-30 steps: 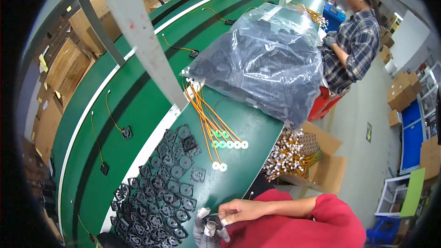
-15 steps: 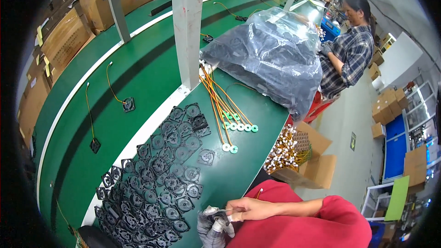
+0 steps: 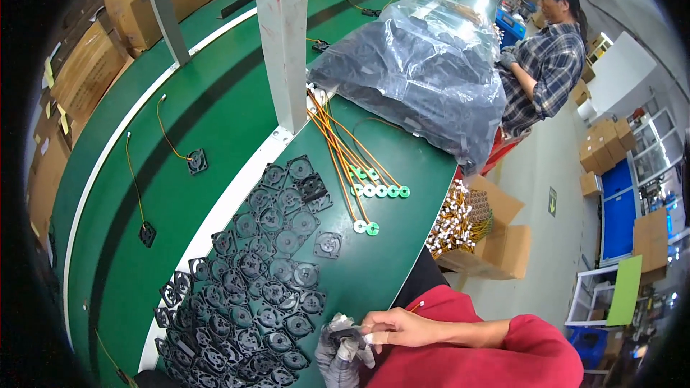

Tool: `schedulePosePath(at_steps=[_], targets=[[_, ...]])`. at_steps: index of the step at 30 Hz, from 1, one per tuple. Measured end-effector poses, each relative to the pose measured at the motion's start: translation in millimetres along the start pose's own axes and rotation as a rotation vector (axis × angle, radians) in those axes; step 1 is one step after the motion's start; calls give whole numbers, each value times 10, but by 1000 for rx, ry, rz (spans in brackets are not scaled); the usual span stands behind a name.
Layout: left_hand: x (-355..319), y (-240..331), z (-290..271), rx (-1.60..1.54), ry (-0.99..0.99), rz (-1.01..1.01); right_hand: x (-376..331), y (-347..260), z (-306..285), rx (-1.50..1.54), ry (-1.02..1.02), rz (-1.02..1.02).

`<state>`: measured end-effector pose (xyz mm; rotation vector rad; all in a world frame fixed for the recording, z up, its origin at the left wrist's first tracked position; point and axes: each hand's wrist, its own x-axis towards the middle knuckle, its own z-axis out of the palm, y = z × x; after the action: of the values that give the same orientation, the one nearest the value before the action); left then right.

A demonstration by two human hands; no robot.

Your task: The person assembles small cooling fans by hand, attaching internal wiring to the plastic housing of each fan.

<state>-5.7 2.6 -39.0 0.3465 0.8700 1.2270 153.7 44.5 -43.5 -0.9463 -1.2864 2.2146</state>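
Note:
At the lower middle, beside the table edge, my left hand (image 3: 341, 361) in a grey glove is closed around a black fan frame (image 3: 350, 333), only partly visible. Bare except for white wraps at the fingertips, my right hand (image 3: 399, 328) pinches against that piece. What its fingers hold is hidden. A thin wire with a small white connector (image 3: 419, 305) shows just above my right wrist. To the left of my hands, many black square fan frames (image 3: 251, 264) lie heaped on the green table. Beyond them lie orange wires (image 3: 345, 154) ending in green and white ring-shaped coils (image 3: 381, 191).
A large clear bag of dark parts (image 3: 417, 72) rests farther along the table (image 3: 388, 259). Left of a white post (image 3: 284, 43), wired fans (image 3: 196, 161) lie on a green belt (image 3: 108, 194). A carton of wired connectors (image 3: 460, 241) stands at right, near a co-worker (image 3: 550, 57).
The whole view has shifted slightly. My hands stay together on the black frame, with the right fingers slightly repositioned.

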Motion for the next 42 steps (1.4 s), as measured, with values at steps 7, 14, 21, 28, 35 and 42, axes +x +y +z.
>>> schedulePosePath(at_steps=[7, 14, 21, 28, 35, 42], targets=[[-45, -60, -36, 44, 86, 48, 45, 63, -30, 53, -33, 26], [8, -140, 85, 182, 306, 181, 43, -91, -120, -86, -75, 6], [-25, -346, 285, 273, 357, 150, -160, -20, -293, -116, -27, -46], [20, -286, 498, 440, 308, 47, -228, -90, -520, -245, 31, -88], [50, -181, 547, -10, -48, 29, -239, -146, -573, -38, 5, -24], [-44, -165, 529, 1, -41, 12, -228, -178, -565, 10, -103, 57]])
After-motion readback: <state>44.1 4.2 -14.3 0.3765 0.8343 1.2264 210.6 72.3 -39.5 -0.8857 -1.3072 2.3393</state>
